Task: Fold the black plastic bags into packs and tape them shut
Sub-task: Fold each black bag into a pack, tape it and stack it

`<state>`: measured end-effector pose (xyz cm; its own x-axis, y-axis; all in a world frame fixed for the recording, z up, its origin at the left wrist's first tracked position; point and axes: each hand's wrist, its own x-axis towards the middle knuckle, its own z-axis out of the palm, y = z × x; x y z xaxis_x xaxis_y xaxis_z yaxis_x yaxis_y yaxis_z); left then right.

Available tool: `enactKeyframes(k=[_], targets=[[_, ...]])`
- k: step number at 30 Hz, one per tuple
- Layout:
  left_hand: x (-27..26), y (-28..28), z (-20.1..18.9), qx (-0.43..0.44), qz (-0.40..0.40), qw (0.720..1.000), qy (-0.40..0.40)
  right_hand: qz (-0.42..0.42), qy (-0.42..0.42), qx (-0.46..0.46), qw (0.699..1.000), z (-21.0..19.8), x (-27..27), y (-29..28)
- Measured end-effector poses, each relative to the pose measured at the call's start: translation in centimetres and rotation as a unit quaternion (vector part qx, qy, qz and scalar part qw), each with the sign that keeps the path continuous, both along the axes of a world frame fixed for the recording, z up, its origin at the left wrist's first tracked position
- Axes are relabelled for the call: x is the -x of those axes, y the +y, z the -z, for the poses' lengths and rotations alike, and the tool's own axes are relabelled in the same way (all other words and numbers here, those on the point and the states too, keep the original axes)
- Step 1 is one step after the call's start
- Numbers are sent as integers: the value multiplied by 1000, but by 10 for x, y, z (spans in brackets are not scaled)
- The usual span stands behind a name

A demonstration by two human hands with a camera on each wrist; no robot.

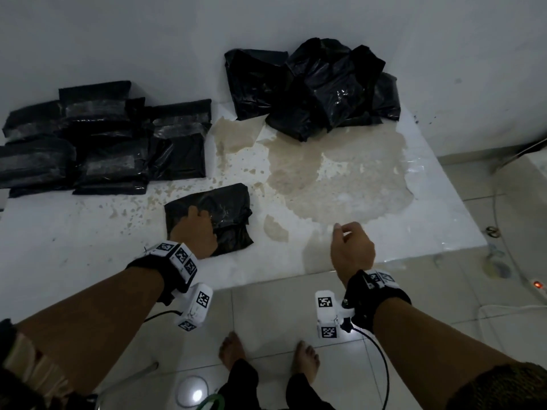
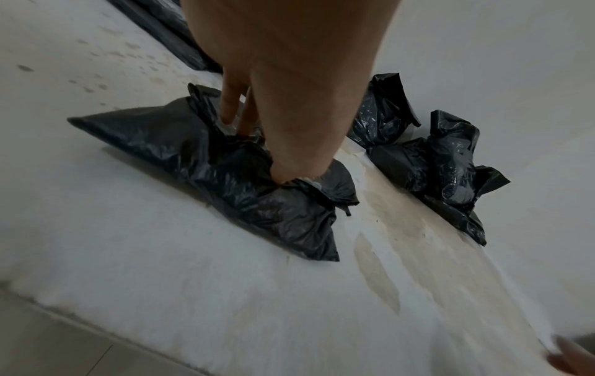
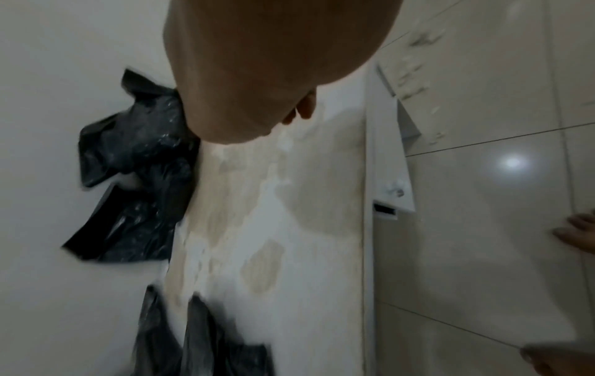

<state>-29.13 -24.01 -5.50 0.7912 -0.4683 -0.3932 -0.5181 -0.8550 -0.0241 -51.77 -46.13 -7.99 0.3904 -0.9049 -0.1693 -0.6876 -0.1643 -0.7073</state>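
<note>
A folded black bag pack (image 1: 225, 208) (image 2: 180, 142) lies near the front of the white table (image 1: 384, 217). My left hand (image 1: 198, 229) (image 2: 257, 142) presses straight fingers and thumb down onto its crumpled fold. My right hand (image 1: 349, 244) (image 3: 302, 109) hovers above the table to the right of the pack, fingers loosely curled, with nothing visible in it. A heap of loose black bags (image 1: 313, 84) (image 2: 444, 162) (image 3: 138, 162) lies at the back against the wall. Several taped packs (image 1: 103, 137) are stacked at the back left.
The table top has worn brownish patches (image 1: 325, 179). Its front edge runs just past my wrists, with tiled floor and my bare feet (image 1: 233, 350) below. A power strip with a red light (image 1: 537, 284) and cables lie on the floor at right.
</note>
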Motion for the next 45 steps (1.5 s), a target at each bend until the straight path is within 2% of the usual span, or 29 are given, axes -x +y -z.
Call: enactKeyframes(k=[2,8,13,16,19,21,23,29,31,34,36,45], targets=[[4,-2,2,-1,-13,1000,-7,36,5,-2,999,1,22,-12],[16,-6,5,9,-51,999,6,58,30,-46,997,15,63,-16],[17,0,6,16,-40,999,20,126,34,-82,988,21,84,-1],[17,5,8,26,-37,999,25,37,66,-40,996,18,90,11],[18,5,7,34,-34,998,33,-115,62,94,987,18,86,18],[18,5,7,38,-33,998,31,-192,33,192,962,19,78,19],[19,5,6,41,-34,998,30,-242,52,243,938,15,68,16],[24,3,7,46,-51,997,25,-381,210,236,869,15,45,12],[25,3,7,42,-55,997,29,-363,231,217,876,18,43,9],[24,3,8,49,-57,997,31,-231,231,202,923,18,52,-2],[24,4,8,53,-57,997,29,-196,241,190,931,23,62,-12],[28,3,8,55,-52,997,19,-309,272,209,887,26,81,-32]])
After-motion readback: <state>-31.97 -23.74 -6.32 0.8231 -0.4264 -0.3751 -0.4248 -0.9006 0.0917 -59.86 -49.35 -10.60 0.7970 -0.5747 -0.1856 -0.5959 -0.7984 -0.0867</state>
